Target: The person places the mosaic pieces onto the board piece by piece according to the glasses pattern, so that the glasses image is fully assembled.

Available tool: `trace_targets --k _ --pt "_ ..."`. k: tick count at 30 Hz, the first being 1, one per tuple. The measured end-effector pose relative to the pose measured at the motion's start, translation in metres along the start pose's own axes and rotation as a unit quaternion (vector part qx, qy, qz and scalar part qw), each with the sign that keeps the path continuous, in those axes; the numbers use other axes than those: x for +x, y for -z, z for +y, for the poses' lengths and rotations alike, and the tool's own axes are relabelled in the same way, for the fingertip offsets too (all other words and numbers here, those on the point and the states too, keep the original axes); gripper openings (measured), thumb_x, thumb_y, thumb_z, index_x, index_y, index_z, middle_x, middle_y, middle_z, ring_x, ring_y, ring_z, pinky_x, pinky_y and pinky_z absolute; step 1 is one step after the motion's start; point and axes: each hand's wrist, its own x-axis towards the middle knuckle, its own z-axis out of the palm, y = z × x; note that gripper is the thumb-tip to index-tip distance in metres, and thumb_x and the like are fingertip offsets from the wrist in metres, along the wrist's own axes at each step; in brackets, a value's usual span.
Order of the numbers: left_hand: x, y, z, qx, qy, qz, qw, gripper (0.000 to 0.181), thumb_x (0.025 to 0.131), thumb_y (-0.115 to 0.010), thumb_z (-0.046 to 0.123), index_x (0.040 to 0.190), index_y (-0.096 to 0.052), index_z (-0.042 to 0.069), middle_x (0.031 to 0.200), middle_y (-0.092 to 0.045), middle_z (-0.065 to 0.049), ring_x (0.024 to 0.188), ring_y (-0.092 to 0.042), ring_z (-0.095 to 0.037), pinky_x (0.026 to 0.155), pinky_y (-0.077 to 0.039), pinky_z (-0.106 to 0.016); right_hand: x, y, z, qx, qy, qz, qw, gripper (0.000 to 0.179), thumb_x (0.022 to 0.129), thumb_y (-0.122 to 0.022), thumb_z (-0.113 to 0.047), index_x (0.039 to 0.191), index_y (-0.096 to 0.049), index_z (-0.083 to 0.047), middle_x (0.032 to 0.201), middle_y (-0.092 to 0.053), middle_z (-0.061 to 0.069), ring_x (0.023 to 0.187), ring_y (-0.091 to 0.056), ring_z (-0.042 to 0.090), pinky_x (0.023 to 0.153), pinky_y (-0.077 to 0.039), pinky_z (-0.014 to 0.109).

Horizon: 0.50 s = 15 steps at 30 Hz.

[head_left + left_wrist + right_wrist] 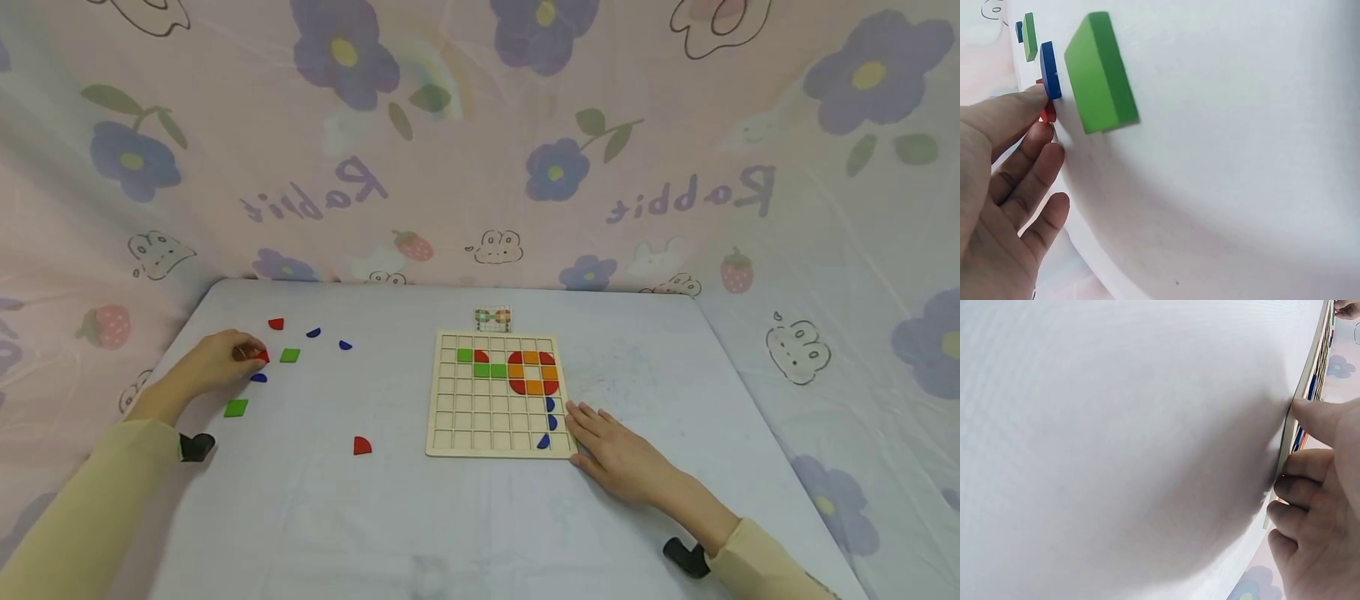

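Note:
At the left of the table, my left hand [216, 364] pinches a small red piece [262, 356] between thumb and fingers; they hide much of it. Close by lie a blue half-round piece [258, 378] and a green diamond-shaped piece [290, 356]. Another green piece [1100, 78] looms large in the left wrist view. My right hand [618, 457] lies with fingers extended, touching the right edge of a wooden grid board [468, 435]. On that board are green pieces [491, 371], a ring of red and orange pieces [531, 357], and three blue half-rounds [552, 422] down the right side.
A small pattern card [492, 317] lies behind the board. Loose on the white tabletop are a red quarter-round [362, 446] left of the board, another red piece [276, 324] farther back, and two blue half-rounds [313, 332]. A printed curtain [450, 208] hangs behind.

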Motion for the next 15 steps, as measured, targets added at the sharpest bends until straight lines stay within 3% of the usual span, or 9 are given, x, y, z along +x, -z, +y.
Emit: trace_targets --k 15 --pt "-0.0007 -0.0021 0.0001 -0.003 0.012 0.0 0.9999 0.032 0.095 -0.074 0.015 0.118 -0.066 -0.006 0.101 -0.066 -0.019 0.09 -0.061 -0.033 0.079 -0.055 -0.051 0.0005 0.0005 0.0001 -0.004 0.002 -0.002 1.0 0.063 0.104 -0.064 -0.03 0.154 -0.045 0.004 0.165 -0.035 0.019 0.152 -0.033 0.039 0.12 -0.032 0.056"
